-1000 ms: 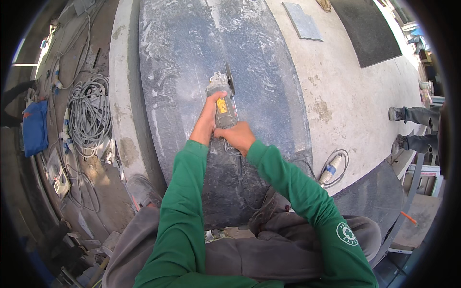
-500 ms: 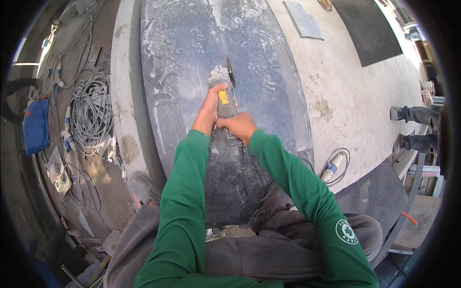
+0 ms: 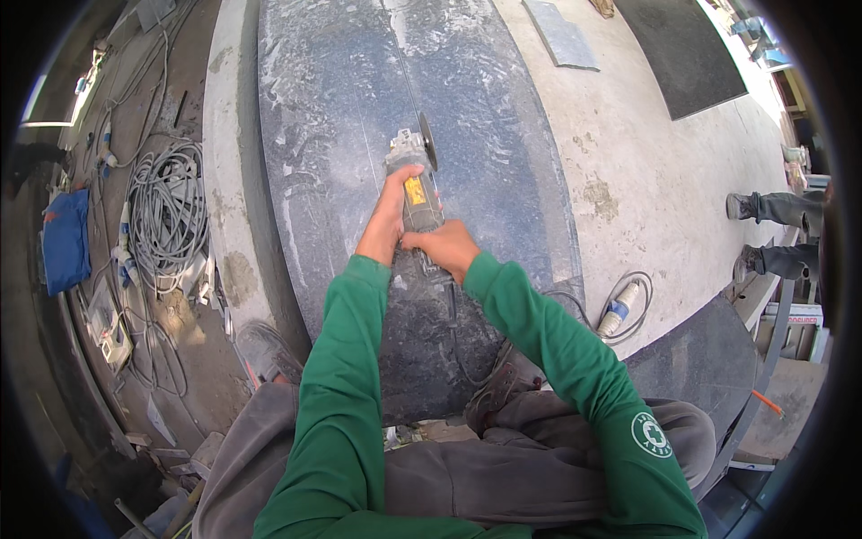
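Observation:
Both of my hands hold a dusty angle grinder (image 3: 418,199) over a large dark stone slab (image 3: 489,117). My left hand (image 3: 392,205) is wrapped round the body near its head, with the thumb across the top. Closer to me, my right hand (image 3: 445,247) grips the rear of the tool. The thin cutting disc (image 3: 427,142) stands on edge at the right side of the grinder's head, along a cut line running away from me. Whether its rim touches the stone, I cannot tell. A dark cord (image 3: 453,314) trails from the grinder's back end toward my shoe.
Coiled grey cable (image 3: 169,211) and a blue bag (image 3: 66,241) lie on the left floor. A cable connector (image 3: 620,310) sits on the pale ledge at right. Farther off are a small grey stone piece (image 3: 561,34) and a dark slab (image 3: 680,58). Another person's legs (image 3: 781,211) show at right.
The grinder and both hands have come slightly nearer to me along the slab. The whole view has shifted a little. Both hands keep their grip.

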`<state>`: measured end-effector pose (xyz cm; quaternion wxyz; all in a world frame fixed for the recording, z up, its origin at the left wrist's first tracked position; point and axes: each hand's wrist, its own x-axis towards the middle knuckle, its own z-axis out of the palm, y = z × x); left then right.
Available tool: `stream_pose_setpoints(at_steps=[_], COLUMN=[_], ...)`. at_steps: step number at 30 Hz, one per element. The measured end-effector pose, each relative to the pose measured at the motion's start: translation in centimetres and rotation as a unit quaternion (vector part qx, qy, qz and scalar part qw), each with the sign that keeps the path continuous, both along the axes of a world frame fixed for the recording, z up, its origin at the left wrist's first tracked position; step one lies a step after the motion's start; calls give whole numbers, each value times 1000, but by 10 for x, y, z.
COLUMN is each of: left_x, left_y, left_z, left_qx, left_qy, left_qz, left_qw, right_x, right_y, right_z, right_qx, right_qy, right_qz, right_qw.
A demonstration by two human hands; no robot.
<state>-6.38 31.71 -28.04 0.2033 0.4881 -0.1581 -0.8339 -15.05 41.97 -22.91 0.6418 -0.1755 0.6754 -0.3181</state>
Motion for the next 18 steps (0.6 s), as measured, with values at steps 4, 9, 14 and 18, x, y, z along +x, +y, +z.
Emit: stream_pose_setpoints(at_steps=[4, 9, 14, 18], left_x=[3, -1, -8, -6], left_y=[3, -13, -42, -37], left_z=[-1, -9, -15, -16], left_qx=[-2, 1, -20, -4], left_qy=[1, 6, -13, -5], left_qz=[-5, -8, -5, -4], left_qw=[1000, 1000, 1000, 1000], right_x=[2, 0, -11, -6], right_y=[4, -10, -43, -35], right_z=[2, 1, 6, 4], right_qx=[-5, -17, 27, -16], right_qy=[2, -21, -41, -12], right_qz=[1, -19, -5, 5], right_qw=[1000, 999, 999, 1000])
